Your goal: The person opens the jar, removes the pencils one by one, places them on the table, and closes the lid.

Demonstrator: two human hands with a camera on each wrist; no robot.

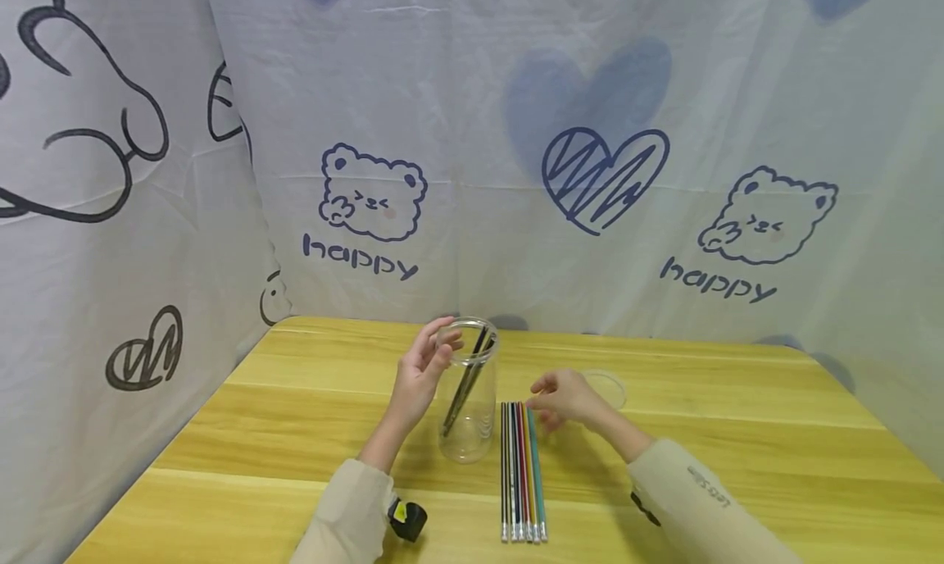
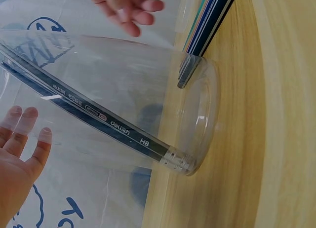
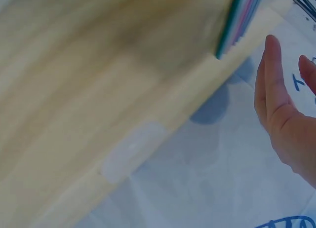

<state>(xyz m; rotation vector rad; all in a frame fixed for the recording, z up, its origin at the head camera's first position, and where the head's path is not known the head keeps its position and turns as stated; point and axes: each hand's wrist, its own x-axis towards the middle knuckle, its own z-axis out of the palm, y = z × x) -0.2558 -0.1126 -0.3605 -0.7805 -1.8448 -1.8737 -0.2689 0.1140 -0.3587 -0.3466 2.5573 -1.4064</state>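
In the head view a clear, open-topped jar (image 1: 466, 449) stands upright on the table. Dark pencils (image 2: 118, 122) lean inside it, their metal-ringed ends at the bottom; one reads "HB". My left hand (image 1: 419, 375) holds the jar near its rim, fingers round the far side and thumb on the near side. A row of pencils (image 1: 522, 474), in black, red, yellow and teal among others, lies side by side to the right of the jar. Just over the row's far end is my right hand (image 1: 571, 398), fingers loosely extended with nothing in them.
A clear round lid (image 1: 615, 388) lies behind the right hand on the wooden table (image 1: 737, 441). A white curtain (image 1: 472, 97) with printed bears and hearts hangs along the table's back and left sides.
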